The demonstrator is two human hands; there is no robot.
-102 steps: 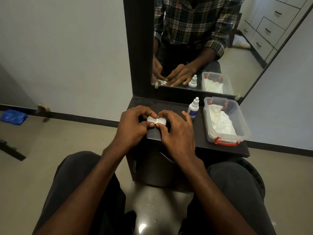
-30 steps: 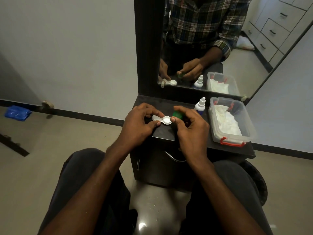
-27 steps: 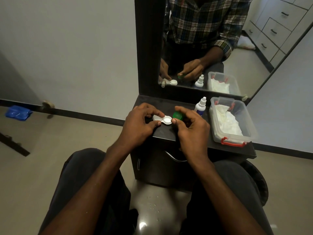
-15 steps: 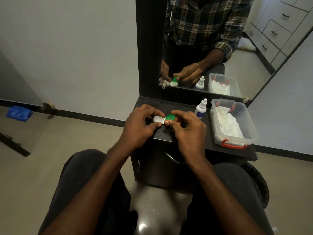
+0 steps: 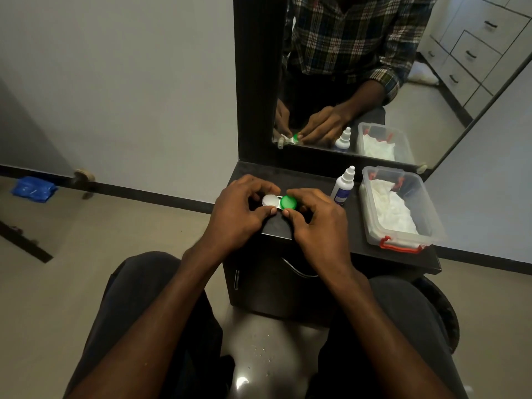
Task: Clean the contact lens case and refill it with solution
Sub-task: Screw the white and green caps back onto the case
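A small white contact lens case [image 5: 270, 201] lies on the dark dresser top [image 5: 354, 243] in front of the mirror. Its left well carries a white cap; a green cap [image 5: 289, 202] sits on its right well. My left hand [image 5: 240, 210] pinches the left end of the case between thumb and fingers. The fingers and thumb of my right hand [image 5: 315, 218] curl round the green cap. A white solution bottle [image 5: 342, 185] with a blue label stands upright just right of my right hand.
A clear plastic box [image 5: 398, 208] with red latches, holding white tissue, stands at the right of the dresser top. The mirror [image 5: 374, 82] rises behind it. My knees flank the dresser's cabinet. A blue cloth [image 5: 33, 189] lies on the floor at far left.
My right hand held the green cap off to the right, then brought it left and set it down on the case's open right well. My left hand kept its hold on the case.
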